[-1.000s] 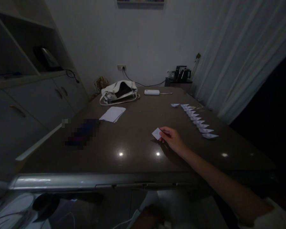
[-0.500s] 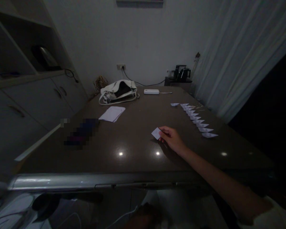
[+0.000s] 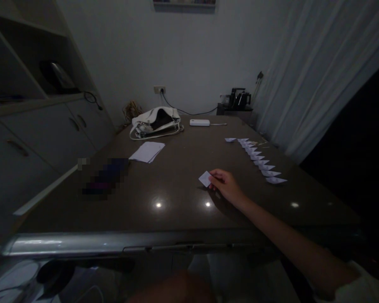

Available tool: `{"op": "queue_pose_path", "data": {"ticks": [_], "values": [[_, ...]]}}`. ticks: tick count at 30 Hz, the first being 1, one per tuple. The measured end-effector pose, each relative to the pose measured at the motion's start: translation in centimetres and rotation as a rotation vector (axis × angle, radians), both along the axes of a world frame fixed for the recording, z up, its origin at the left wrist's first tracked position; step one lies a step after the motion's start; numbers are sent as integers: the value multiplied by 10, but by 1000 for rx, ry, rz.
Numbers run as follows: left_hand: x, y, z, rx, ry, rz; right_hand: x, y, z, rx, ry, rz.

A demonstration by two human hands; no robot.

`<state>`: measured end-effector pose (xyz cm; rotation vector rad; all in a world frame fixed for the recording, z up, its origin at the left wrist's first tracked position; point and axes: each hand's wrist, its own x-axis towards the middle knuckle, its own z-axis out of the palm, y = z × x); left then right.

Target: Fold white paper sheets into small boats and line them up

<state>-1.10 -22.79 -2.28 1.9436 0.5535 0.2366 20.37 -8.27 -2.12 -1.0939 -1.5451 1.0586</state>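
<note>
White paper [image 3: 204, 179], one folded diamond, is above the worktop [image 3: 177, 181], held in the right hand [image 3: 225, 183]: narrow pinch at its 3 o'clock corner. Blurred shape, likely the left hand [image 3: 177, 288], at 6–7 o'clock; blur suggests motion, with the pinch one-handed. Left grip: cannot tell.

Counts, clock from paper:
- Boats [image 3: 276, 181]: roughly nine or ten in line, 2–3 o'clock; far ones overlap. Lone boat [image 3: 230, 139]: one, 1 o'clock.
- Sheets [image 3: 147, 151]: one pile, 10 o'clock, number unclear.
- Bag [image 3: 147, 116]: one, 10–11 o'clock.
</note>
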Motion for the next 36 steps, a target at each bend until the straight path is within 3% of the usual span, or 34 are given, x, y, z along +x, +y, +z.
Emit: {"op": "queue_pose_path", "data": {"ticks": [3,6,8,11,13,19,25,28,31,33,35,36], "values": [[-10,40,42,137,-40,291,-1,-1,2,-23,-20,-9],[-1,99,54,420,-28,495,-2,-1,3,-33,-15,-12],[12,135,50,486,-79,466,-2,0,1,-30,18,-10],[33,172,40,335,-151,288,-3,2,-3,-19,93,-19],[42,186,34,252,-196,249,-2,3,-5,-9,119,-37],[37,204,18,153,-189,314,1,2,-3,25,6,-120],[27,203,20,493,25,358,4,-3,5,208,-247,-210],[28,200,24,613,60,326,1,-6,14,219,-273,-199],[28,199,27,682,68,304,1,-26,27,221,-285,-153],[27,198,28,682,86,304,4,-55,32,107,-338,-10],[27,197,29,667,99,296,10,-93,29,-155,-596,213],[27,196,30,659,103,289,12,-112,25,-211,-650,246]]}}
